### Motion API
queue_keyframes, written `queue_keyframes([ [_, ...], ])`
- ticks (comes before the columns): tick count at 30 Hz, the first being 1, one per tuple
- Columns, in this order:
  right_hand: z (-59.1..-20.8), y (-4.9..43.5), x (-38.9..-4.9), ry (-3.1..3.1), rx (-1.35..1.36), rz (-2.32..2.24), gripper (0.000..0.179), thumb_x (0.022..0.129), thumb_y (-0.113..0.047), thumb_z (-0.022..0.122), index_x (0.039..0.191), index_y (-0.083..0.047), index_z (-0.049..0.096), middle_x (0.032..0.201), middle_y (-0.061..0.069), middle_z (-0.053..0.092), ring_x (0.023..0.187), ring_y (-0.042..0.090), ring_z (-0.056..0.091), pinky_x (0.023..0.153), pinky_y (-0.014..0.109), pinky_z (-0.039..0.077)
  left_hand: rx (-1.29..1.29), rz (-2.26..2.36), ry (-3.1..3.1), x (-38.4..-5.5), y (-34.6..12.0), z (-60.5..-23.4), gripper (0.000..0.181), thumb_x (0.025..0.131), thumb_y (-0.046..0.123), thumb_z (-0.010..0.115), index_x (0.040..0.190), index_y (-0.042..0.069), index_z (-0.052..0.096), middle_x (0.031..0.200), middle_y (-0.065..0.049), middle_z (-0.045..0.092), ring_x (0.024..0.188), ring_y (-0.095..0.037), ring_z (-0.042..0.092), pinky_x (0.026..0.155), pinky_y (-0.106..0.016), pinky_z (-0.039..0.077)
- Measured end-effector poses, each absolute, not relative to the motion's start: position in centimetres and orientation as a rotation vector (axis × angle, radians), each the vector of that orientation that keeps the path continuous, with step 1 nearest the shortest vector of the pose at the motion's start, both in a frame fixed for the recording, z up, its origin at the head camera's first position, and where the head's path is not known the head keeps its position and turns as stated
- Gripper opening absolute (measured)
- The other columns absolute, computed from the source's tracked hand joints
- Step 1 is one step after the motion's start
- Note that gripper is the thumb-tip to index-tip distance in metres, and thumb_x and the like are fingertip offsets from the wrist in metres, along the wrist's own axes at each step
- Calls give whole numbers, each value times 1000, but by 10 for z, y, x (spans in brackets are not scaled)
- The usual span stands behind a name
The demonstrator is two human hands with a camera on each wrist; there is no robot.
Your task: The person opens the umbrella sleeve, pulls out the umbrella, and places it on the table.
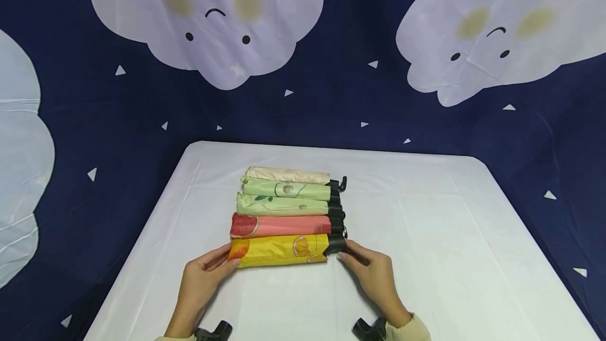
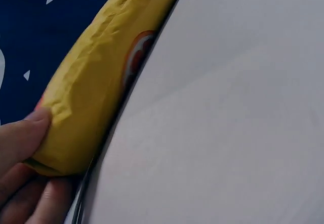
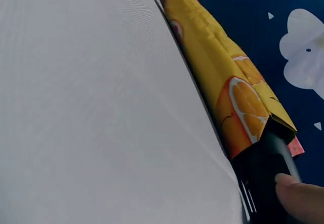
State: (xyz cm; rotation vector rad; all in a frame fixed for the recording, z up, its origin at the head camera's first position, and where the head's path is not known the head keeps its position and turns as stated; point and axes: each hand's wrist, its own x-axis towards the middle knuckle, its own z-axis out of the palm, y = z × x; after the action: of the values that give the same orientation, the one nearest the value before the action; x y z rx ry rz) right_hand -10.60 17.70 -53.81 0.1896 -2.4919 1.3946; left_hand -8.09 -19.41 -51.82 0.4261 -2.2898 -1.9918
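A yellow folded umbrella with an orange-slice print lies nearest the person in a row of folded umbrellas. My left hand holds its sleeved left end, thumb in front and fingers behind. In the left wrist view the thumb presses the yellow cover. At the other end, my right hand grips the black handle. The right wrist view shows the thumb on that handle; the other fingers are hidden. Directly behind lies a pink umbrella with a watermelon print.
Farther back lie two light green umbrellas and a cream one, all with black handles to the right. They rest on a white table with rounded far corners. A dark blue cloth with clouds hangs behind it.
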Motion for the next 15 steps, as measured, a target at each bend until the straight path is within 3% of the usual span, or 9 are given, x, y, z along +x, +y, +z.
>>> queue_keyframes([
  [7,-522,174,-98,-2219,79,1740,33,85,-11,84,117,-6,77,117,6,74,107,16,71,85,24,57,410,-2108,-2094,-80,-186,-491,57,77,11,92,128,-2,69,126,-13,70,109,-11,69,87,-27,58],
  [11,-487,174,-94,-1963,40,1910,31,88,-1,80,118,2,74,120,13,72,110,17,70,89,30,56,250,-2124,-1978,-83,-177,-467,51,80,0,86,128,-5,68,124,-7,72,114,-14,68,88,-28,58],
  [15,-443,178,-91,-1683,159,1979,34,86,16,73,119,17,67,119,19,72,113,23,70,92,34,55,67,-2180,-1795,-86,-166,-443,48,82,-16,77,128,-11,65,124,-8,72,120,-18,65,90,-29,57],
])
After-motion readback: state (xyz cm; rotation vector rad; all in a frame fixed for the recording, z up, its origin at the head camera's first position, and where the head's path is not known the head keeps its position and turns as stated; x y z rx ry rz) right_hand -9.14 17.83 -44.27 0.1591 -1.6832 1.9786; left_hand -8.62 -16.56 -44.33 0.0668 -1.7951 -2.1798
